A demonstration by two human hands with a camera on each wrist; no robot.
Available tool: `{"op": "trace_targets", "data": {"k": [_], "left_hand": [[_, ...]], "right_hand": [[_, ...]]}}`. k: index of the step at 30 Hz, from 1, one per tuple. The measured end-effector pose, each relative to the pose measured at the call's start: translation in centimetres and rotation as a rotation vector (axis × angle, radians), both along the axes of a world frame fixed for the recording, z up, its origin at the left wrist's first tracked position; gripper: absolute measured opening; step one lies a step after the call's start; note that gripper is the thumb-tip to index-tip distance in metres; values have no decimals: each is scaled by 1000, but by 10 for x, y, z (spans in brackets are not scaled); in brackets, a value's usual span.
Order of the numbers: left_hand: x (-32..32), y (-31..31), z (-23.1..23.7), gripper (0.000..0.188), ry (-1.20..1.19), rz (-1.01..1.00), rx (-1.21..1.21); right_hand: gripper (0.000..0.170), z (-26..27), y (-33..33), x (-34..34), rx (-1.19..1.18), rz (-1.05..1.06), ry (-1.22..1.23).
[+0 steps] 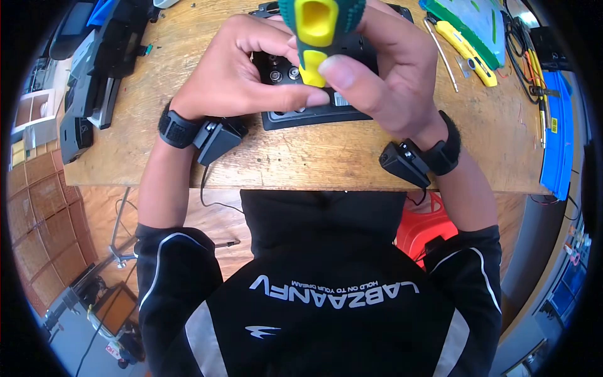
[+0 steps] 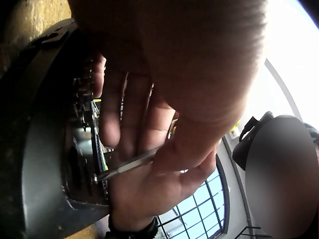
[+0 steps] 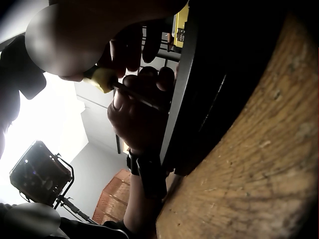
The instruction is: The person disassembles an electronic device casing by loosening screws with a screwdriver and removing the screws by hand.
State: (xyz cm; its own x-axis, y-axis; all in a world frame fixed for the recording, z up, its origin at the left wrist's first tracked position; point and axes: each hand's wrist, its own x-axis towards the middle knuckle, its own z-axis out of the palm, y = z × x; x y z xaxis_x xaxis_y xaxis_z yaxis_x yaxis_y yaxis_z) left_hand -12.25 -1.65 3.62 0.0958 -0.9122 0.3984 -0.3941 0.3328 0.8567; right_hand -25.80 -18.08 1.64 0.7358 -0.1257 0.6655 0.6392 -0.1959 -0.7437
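Observation:
My right hand (image 1: pixel 402 81) grips a green and yellow screwdriver (image 1: pixel 317 28), its thumb along the yellow collar. My left hand (image 1: pixel 239 81) pinches around the screwdriver's shaft, thumb reaching below the handle. In the left wrist view the metal shaft (image 2: pixel 127 167) slants down, its tip right at the inner side of a black housing (image 2: pixel 42 149). Seen from the head, this black housing (image 1: pixel 314 118) lies on the table under both hands, with round metal connectors (image 1: pixel 275 76) and a white label (image 1: pixel 340 99) showing. The hands and handle hide much of its inside.
The wooden table (image 1: pixel 282 160) bears black device parts (image 1: pixel 94 69) at the left. On the right lie a yellow box cutter (image 1: pixel 468 53), a thin metal rod (image 1: pixel 443 56), a green-edged case (image 1: pixel 471 22), cables (image 1: pixel 520 44) and a blue strip (image 1: pixel 556 138) along the edge.

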Motion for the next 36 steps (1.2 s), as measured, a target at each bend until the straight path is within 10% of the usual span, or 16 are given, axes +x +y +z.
{"op": "trace_targets", "data": {"k": [36], "left_hand": [[17,12,6,38,-180,64,109]], "right_hand": [[49,4,2,-6,-237,-218,61]]}}
